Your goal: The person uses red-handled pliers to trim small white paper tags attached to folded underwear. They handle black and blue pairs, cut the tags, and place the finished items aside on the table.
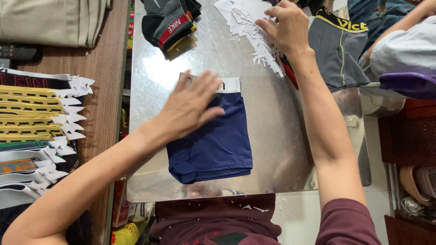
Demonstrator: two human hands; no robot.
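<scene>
The left hand [190,106] lies flat with its fingers spread, pressing down on the folded dark blue shorts with a white waistband [213,145]. It grips nothing; it just holds the cloth still. The shorts sit in the middle of the shiny metal table [150,68], and their long side runs from the waistband, under the fingers, toward the table edge nearest the person. The palm hides part of the waistband.

The right hand [286,25] is farther away, up by the far edge of the table. Its fingers curl down onto a row of white spiky paper tags [254,41]. I cannot tell if it pinches one tag or only touches the pile, because the fingertips are hidden.

So the left hand is the one on the shorts, and the tags lie up and to the right of them.

A dark sock bundle with a red band [170,22] sits at the far left corner. Grey shorts with yellow trim [338,50] hang off the right edge, partly cut off.
</scene>
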